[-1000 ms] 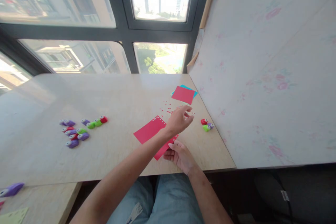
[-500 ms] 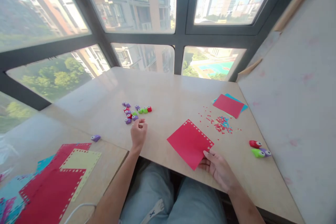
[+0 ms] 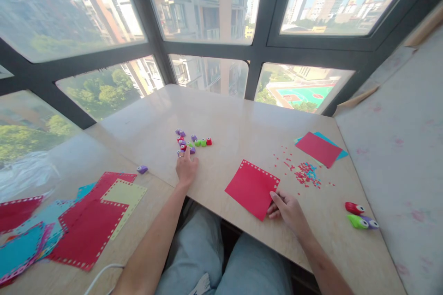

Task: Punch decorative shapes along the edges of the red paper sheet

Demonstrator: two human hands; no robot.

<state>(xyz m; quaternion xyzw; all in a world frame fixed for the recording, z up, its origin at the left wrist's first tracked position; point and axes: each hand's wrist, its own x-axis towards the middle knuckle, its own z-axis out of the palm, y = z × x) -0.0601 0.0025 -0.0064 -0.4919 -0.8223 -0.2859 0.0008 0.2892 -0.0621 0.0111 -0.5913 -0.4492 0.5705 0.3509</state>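
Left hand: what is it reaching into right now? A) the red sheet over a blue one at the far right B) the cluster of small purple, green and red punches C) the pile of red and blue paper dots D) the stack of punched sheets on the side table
B: the left hand has its fingertips at the near edge of the cluster of small punches, while the right hand pins the red punched sheet.

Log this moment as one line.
left hand: reaching into small punches | right hand: pinning red sheet corner | confetti: loose on table
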